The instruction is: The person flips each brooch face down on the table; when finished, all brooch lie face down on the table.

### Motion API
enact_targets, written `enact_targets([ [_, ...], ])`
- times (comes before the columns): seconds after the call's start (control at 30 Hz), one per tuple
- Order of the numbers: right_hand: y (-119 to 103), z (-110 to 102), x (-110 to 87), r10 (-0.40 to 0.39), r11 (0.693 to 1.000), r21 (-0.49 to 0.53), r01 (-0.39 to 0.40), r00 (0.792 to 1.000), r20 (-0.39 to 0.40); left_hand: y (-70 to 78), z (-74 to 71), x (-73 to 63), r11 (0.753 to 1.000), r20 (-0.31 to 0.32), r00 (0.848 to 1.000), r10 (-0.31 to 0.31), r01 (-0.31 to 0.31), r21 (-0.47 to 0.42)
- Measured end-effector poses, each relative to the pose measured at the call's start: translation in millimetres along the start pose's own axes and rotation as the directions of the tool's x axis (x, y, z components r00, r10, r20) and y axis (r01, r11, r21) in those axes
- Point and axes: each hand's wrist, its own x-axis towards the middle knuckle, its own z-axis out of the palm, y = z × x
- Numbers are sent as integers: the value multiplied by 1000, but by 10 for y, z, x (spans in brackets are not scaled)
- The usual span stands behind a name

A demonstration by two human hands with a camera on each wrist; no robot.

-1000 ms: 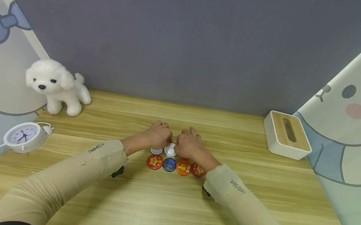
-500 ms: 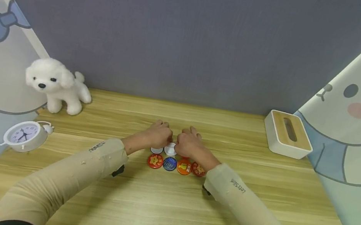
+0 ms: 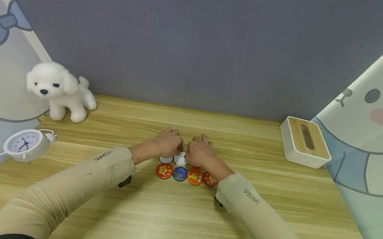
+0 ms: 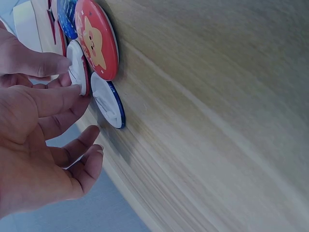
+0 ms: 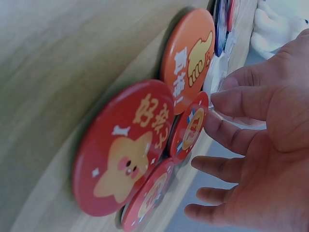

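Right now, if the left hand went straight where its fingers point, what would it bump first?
Probably the red-rimmed white-backed badge; the left hand seems to touch it with finger and thumb.

Wood-grain table [image 3: 168,223] — badges [image 3: 180,174] in 2 rows, plush dog [image 3: 63,90], clock [image 3: 27,145], box [image 3: 303,146].

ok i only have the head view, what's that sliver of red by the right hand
Observer: A round, glossy red badge with a yellow centre, face up in the right wrist view.
Operator: and the white disc between the hands, what colour is its rim
Observer: Red, on that round white badge in the left wrist view.
Operator: left hand touching it
Observer: Yes, the left hand pinches it with thumb and finger.
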Motion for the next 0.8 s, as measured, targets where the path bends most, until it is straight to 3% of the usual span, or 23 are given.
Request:
enact_targets([
  [0.2,12,4,6,-3,1000,9,3,1000,-1,-5,1,3,1000,7,1000,0,0,-5],
  [0.37,83,-64,-31,-20,998,51,22,998,-52,-39,-45,-10,999,-22,1000,17,-18,-36],
  [0.6,284,-140,-135,-126,986,91,139,982,-138,-18,-138,-34,996,-22,1000,4,-6,-94],
  [0.8,456,-124,-202,-217,972,67,227,967,-135,84,-157,-26,991,33,999,-25,29,-128],
])
